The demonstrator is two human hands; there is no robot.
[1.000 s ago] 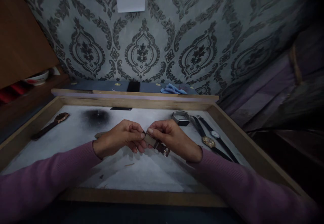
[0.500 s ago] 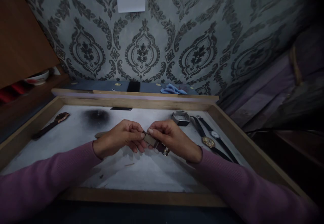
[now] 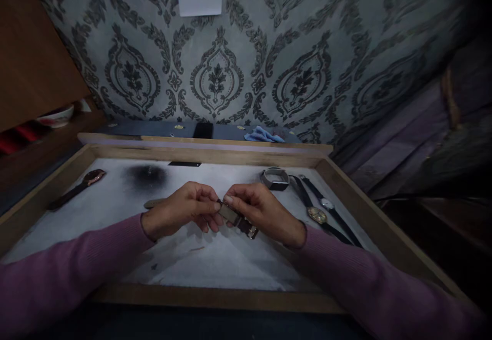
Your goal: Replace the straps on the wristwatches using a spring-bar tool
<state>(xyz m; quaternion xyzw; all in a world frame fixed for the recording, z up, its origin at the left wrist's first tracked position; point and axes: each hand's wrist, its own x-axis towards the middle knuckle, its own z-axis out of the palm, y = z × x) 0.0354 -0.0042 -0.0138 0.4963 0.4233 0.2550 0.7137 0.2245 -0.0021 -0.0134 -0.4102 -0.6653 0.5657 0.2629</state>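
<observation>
Between my two hands is a watch strap (image 3: 229, 215), brownish on the side that shows, with a metal buckle at its lower right end. My left hand (image 3: 192, 207) pinches its upper left end between thumb and fingers. My right hand (image 3: 257, 207) grips the strap near the middle, thumb on top, and the buckle end sticks out below the fingers. A tan, rounded strap end (image 3: 152, 203) shows behind my left wrist; whether it belongs to the same strap is hidden. Any watch case is covered by my fingers.
A wooden-framed tray (image 3: 215, 299) with a white bottom surrounds the hands. At right lie a grey-banded watch (image 3: 275, 178), a gold-faced watch (image 3: 317, 215) and a silver-faced watch (image 3: 327, 204). A brown-strapped watch (image 3: 79, 188) lies left. Behind are a black flat strip (image 3: 184, 164) and blue cloth (image 3: 263, 134).
The buckle end has shifted slightly down and right, so a little more of the strap shows below my right hand. Both hands stay in nearly the same place.
</observation>
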